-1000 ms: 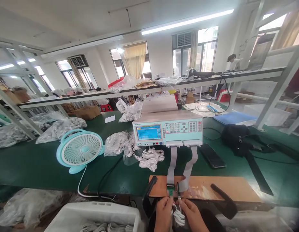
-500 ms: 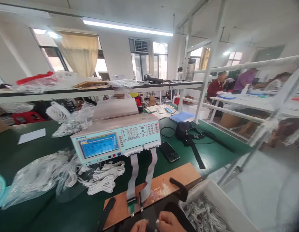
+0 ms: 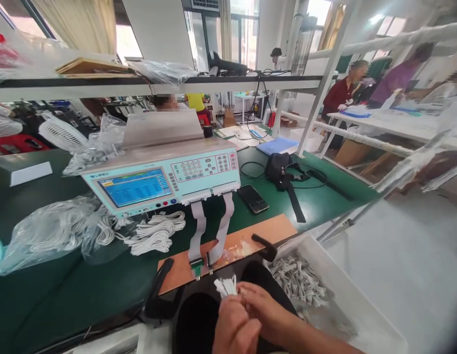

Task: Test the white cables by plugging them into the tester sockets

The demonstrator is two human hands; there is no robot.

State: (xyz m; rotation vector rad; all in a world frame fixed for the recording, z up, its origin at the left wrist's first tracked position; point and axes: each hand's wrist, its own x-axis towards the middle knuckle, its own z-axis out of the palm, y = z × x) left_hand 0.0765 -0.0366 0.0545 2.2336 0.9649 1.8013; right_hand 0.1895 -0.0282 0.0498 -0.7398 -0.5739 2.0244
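Observation:
My left hand [image 3: 233, 327] and my right hand [image 3: 263, 307] are closed together on a small bundle of white cable [image 3: 225, 285], held above my lap just below the table edge. Right in front stands a pale blue test machine [image 3: 165, 177] with a lit screen. Two grey ribbon cables [image 3: 209, 231] run from it down to connectors on a brown board [image 3: 250, 241] at the table edge. A white bin [image 3: 346, 300] of coiled white cables [image 3: 296, 278] sits to the right of my hands.
More white cable bundles [image 3: 154, 236] and bagged cables [image 3: 47, 233] lie on the green table [image 3: 58, 290] to the left. A black phone [image 3: 253, 198] and a black bag [image 3: 282, 169] lie right of the machine. Other people work at benches behind and to the right.
My view has swung right and tilted down. My hands left the connectors on the board and drew the white cable bundle back toward my lap; the right-hand bin came into view.

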